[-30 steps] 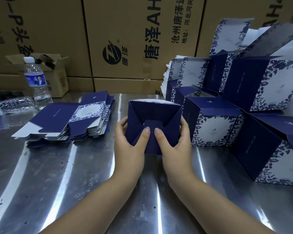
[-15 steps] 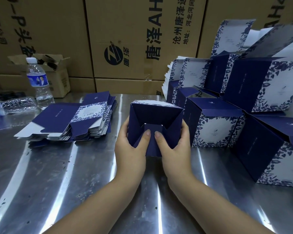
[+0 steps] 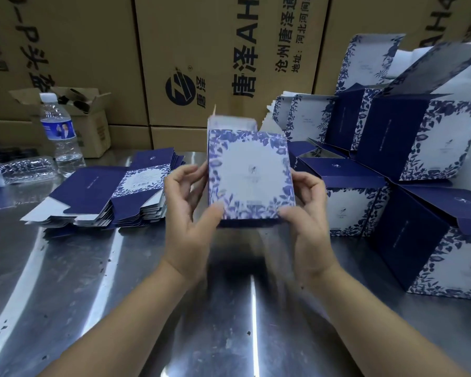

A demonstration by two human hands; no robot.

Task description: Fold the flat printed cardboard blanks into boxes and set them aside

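One box — between left fingers, right fingers

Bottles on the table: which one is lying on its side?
The crushed clear bottle at the far left; the labelled bottle beside it stands upright, white cap on.

It is a packing workshop: big cartons stacked behind a steel worktop with piled box blanks.

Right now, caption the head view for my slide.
Left hand and right hand hold a floral box over the steel table.
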